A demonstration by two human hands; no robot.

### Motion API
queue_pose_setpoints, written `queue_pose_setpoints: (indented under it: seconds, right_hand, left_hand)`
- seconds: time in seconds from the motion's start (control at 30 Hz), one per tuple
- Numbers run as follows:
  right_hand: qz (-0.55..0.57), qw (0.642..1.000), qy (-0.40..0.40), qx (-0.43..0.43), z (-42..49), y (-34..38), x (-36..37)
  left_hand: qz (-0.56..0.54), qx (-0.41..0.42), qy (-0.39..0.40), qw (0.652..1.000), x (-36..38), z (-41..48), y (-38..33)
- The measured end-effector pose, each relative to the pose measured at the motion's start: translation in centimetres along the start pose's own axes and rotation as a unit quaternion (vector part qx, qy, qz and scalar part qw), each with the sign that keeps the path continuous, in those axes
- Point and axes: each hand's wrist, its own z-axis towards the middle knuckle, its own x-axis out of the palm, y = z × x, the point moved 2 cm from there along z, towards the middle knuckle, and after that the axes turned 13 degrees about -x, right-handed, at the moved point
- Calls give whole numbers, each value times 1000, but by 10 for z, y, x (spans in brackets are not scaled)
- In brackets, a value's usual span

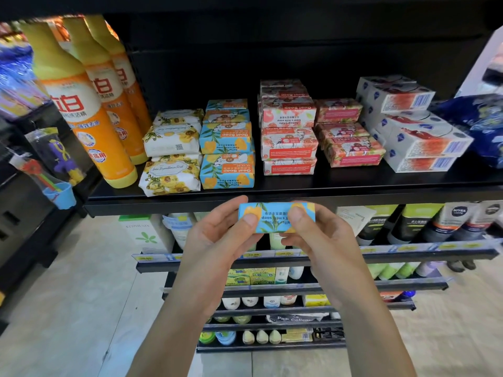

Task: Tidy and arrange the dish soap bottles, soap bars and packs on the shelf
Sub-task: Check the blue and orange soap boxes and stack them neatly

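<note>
– Fingers (249,217) of both hands are clamping one blue Goat Soap box (275,216). Left hand (217,235) is pinching its left end, right hand (318,235) its right end. Thumbs are pressing on the near face; other fingers are wrapping behind.

– Where is it sitting?

– It is hanging in the air just below and slightly right of the blue Goat Soap stack (227,156), in front of the shelf (353,187) lip. Nothing but the hands is touching it. Its print is reading upside down, like the stack's.

– Step in hand?

– I am judging it as placing: one loose box is going to join its kind. The next move is calling for a lift over the lip. Then the box is wanting to go flat on top of the stack, edges lining up, without nudging the neighbours.

– What is the shelf holding?

– Left of the stack, touching it, floral wrapped bars (171,159) are lying piled. Further left, orange dish soap bottles (89,118) are standing upright. Just right of the stack, pink Goat Soap boxes (288,131) are sitting stacked. Beyond them, pink packs (351,148) are lying askew. Well right, white boxes (416,137) are sitting piled at an angle, with a dark blue pack (479,126) beyond. Below the stack, lower shelves (408,253) are carrying tubes and bottles, with most labels too blurred to read.
</note>
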Motion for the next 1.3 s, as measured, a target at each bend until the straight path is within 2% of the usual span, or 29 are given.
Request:
queue_pose_setpoints:
  seconds: [0.27,0.53,0.67,0.93,1.03,1.1,1.2,1.3]
  right_hand:
    - [21,1000,0,-2,0,-5,-4]
    - [78,995,45,-42,0,-5,-5]
    - [87,992,63,-60,1,-6,-9]
    - [74,984,121,-104,3,-7,-13]
    - [0,984,134,-120,3,-4,-14]
    - [-108,975,121,-151,3,-1,-14]
    - [-291,926,112,-213,4,5,-10]
    - [-377,883,114,-257,7,5,-6]
  left_hand:
    - [9,3,5,1000,-1,0,-1]
    - [26,3,19,999,0,-1,-3]
    - [19,-14,-6,1000,-1,2,-2]
    - [1,-22,5,1000,-2,6,0]
    - [9,-9,-11,1000,-1,8,1]
    - [24,4,-22,999,-1,10,1]
    - [40,10,-29,999,1,14,2]
    - [47,10,-17,999,5,17,3]
